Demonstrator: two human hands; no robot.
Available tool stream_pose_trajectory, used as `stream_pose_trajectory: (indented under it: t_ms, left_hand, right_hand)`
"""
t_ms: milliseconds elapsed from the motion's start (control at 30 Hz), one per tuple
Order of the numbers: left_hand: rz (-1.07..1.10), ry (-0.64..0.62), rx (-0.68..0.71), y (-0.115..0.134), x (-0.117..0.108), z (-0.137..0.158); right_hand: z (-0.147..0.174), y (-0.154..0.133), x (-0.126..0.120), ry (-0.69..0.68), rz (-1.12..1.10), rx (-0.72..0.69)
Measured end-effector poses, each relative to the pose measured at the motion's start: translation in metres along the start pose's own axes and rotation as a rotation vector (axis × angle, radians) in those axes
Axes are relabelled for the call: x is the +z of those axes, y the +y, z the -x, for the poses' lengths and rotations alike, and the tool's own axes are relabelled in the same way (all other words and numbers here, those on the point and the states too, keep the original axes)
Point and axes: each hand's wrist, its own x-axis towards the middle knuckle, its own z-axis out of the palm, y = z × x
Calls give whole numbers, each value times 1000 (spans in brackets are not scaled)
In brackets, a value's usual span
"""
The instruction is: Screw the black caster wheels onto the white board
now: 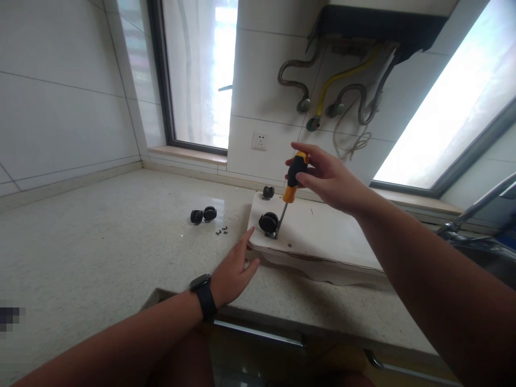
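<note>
The black-and-yellow handle of a metal-shafted screwdriver (296,169) is clasped in the right hand (328,180), clamped between the thumb and curled fingers, with the index finger stretched over the butt. The shaft is directed down to the metal mounting plate (271,235) of a round black plastic caster (268,222), near the left end of a white flat board (322,231); whether the tip is seated in a screw head cannot be told. The shaft appears tilted, and a line closer to square with the board is probably called for, so that slipping is avoided. Steady downward pressure should be kept through the butt, with the turn made in short strokes and the wheel kept clear of the shaft.

The right wrist is held above the board, with the forearm slanted in from the right. By the left hand (231,271), nothing is gripped: the fingers are spread, and the board's near left corner is touched by a fingertip. A flatter press there would likely give better bracing.

Farther out, a second black caster (268,192) is set at the board's far corner, while small dark screws (221,231) and two loose black casters (209,213) are left on the pale speckled countertop (153,252).
</note>
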Motion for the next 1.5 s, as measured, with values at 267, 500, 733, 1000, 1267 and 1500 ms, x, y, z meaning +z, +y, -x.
stream_pose_trajectory:
  t_ms: [267,500,733,1000,1267,1500]
  left_hand:
    - [-34,-6,-1,4,-1,-1]
    - [-38,-5,-37,5,-2,0]
    - [-25,-2,-43,5,-1,-1]
    - [-26,2,-43,5,-1,0]
    - [-33,4,-52,3,-1,0]
    - [-44,11,-43,4,-1,0]
  right_hand:
    - [6,1,5,172,239,27]
    - [9,-6,-2,24,101,-46]
    - [4,-17,7,-14,244,-95]
    - [0,-20,17,227,508,-151]
    - [4,-9,2,-12,153,-45]
    - [7,-9,7,161,324,5]
